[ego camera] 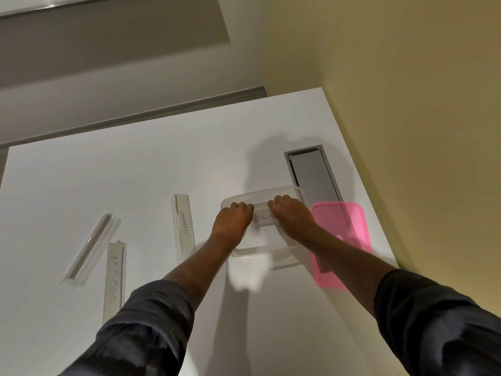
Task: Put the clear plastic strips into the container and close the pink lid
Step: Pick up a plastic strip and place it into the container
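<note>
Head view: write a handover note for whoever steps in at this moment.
Hands: left hand and right hand each grip an end of the ERM strip, held at the open container.
The pink lid lies off, to the container's right.
The ELEPHANT strip, BATMAN strip and angled strip lie on the table.
Left: release this strip, load three more, close the lid.

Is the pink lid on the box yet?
No, the pink lid lies on the table beside the open box.

Labelled strip [264, 220] over open clear container [254, 253]; pink lid [349, 234] lies beside.
</note>
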Available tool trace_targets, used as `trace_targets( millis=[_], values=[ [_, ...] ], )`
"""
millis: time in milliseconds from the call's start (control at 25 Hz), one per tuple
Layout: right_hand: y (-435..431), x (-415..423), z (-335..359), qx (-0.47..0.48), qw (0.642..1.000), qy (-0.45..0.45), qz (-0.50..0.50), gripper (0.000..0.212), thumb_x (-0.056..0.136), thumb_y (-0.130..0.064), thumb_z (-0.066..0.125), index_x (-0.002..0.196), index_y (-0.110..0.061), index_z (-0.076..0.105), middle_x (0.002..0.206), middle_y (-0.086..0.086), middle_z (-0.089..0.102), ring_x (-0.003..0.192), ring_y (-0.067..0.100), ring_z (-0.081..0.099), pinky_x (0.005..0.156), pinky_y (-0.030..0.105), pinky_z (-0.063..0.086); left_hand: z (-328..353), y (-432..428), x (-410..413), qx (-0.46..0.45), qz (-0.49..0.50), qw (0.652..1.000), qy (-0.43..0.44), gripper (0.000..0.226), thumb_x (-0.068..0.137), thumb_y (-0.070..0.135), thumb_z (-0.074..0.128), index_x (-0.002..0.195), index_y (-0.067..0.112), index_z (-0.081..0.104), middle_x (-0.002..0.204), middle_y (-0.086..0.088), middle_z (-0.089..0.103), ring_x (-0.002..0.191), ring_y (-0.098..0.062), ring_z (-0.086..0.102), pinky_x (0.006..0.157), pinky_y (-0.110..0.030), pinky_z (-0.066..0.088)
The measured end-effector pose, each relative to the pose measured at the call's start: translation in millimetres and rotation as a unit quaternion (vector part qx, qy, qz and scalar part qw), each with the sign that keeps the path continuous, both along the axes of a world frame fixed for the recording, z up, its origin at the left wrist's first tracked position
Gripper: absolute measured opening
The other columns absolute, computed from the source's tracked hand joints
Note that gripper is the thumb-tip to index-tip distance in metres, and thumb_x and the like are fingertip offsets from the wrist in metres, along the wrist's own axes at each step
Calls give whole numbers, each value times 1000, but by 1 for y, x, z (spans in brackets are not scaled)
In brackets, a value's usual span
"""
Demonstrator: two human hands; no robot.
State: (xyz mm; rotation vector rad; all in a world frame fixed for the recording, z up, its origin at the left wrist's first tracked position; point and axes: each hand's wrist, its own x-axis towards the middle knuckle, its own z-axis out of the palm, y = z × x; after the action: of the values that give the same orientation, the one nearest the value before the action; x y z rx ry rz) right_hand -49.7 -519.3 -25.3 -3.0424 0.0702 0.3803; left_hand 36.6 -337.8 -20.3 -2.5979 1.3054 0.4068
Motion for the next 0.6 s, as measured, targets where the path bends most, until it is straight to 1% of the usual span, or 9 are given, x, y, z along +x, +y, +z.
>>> trace_targets(
  millis=[160,280,400,480,520,600],
  values=[
    [2,0,0,-3,1000,-1,-8,23,96,-4,61,120,-7,63,112,13,69,98,28,66,79,40,57,3,0,0,2,-4,1000,-1,37,95,2,63,129,10,50,116,-10,64,104,-29,65,69,-36,43],
    [3,0,0,-8,1000,-8,-16,21,98,-8,62,120,-7,63,113,13,69,98,27,67,81,38,58,5,1,0,-10,12,1000,10,37,94,2,66,127,10,52,116,-10,64,104,-29,64,71,-36,46],
    [7,-2,4,16,999,-35,-38,21,96,-7,64,117,-6,65,111,14,71,95,29,67,74,37,54,11,4,-4,-53,33,998,29,44,89,-2,72,128,10,54,117,-9,64,106,-29,64,71,-35,48],
    [12,-3,9,35,996,-46,-66,25,94,-6,65,119,-7,65,112,12,70,97,28,66,73,36,56,20,11,-9,-120,56,990,40,45,92,0,71,132,13,56,121,-8,66,109,-28,63,74,-36,56],
    [15,-4,13,49,994,-50,-86,30,94,-8,66,123,-8,64,115,11,69,100,28,66,76,37,58,25,16,-12,-172,72,981,46,44,94,3,70,134,14,58,123,-7,68,112,-28,64,79,-39,60],
    [24,-7,22,97,984,-64,-132,38,93,-14,71,130,-10,63,120,8,69,107,28,66,81,41,61,34,33,-17,-292,120,947,58,41,94,6,72,133,15,65,124,-6,72,113,-28,66,84,-42,62]
  ],
)
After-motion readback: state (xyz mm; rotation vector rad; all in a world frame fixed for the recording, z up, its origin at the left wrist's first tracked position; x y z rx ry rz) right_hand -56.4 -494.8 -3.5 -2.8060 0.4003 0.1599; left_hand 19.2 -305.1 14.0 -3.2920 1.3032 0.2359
